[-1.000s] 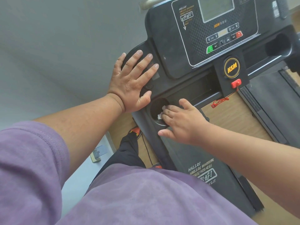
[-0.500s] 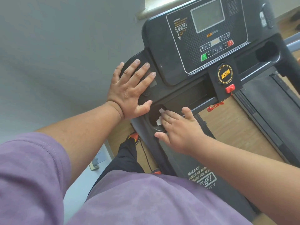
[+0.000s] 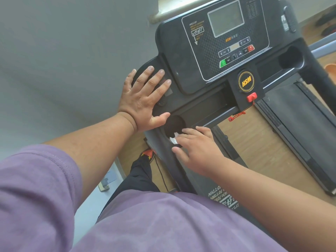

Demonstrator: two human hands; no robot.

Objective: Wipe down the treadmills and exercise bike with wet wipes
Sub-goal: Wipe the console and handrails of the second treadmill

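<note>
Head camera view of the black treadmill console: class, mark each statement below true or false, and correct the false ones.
1. The left hand lies flat with spread fingers on the black treadmill console. True.
2. The right hand presses a crumpled white wet wipe at the edge of the round cup holder recess. True.
3. The grey display screen shows bright running numbers. False: it looks blank.
4. The red safety key sits above the round yellow HSM badge. False: it sits below the badge.
5. The person wears a green shirt. False: the short-sleeved shirt is purple.
</note>
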